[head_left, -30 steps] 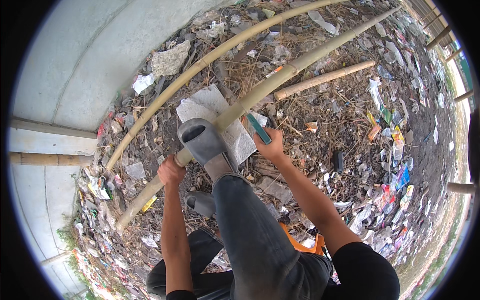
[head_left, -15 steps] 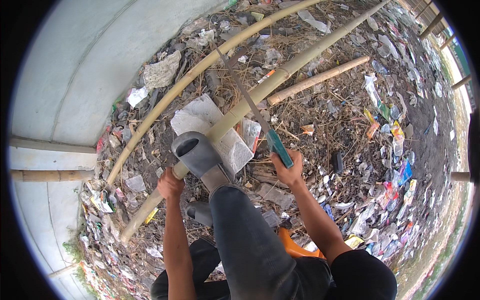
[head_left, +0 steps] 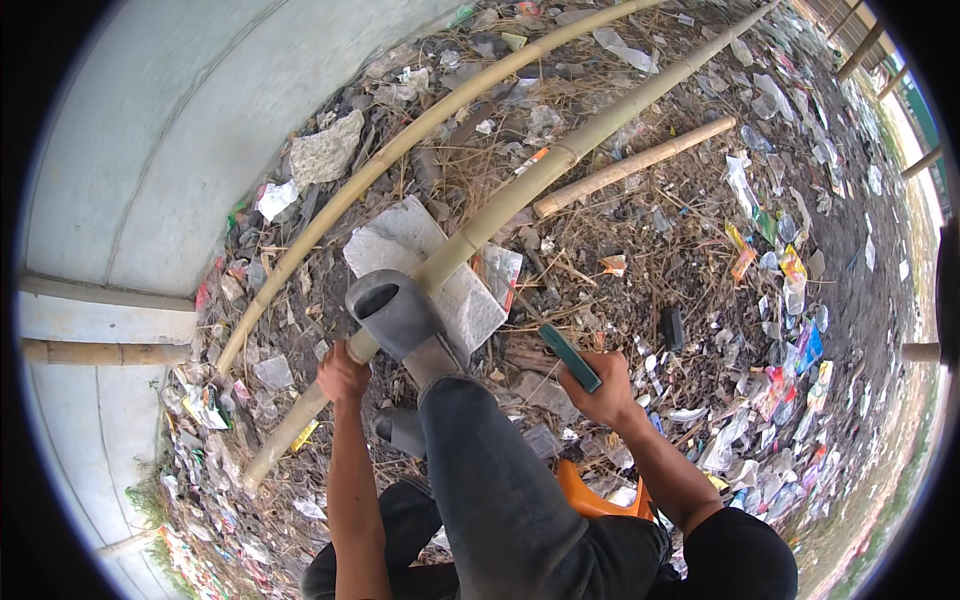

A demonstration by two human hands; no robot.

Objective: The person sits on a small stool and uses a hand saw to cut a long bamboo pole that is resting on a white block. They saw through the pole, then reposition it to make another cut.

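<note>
My left hand is closed around a long bamboo pole near its lower left end. The pole lies over a pale, flat block, and my foot in a grey slip-on shoe rests on top of it. In my closed right hand is a hand saw by its green handle, to the right of the pole and block. Little of its blade shows; a thin dark line runs up-left from the handle, and the rest cannot be made out.
A second, curved bamboo pole lies to the left, near a pale wall. A short bamboo piece is to the right of the held pole. Litter covers the ground. An orange plastic seat is beneath me, and a stone lies by the wall.
My right hand has drawn the saw back toward me and slightly right. Its blade, which crossed over the pole before, no longer shows across it. My left hand and foot stay on the pole.
</note>
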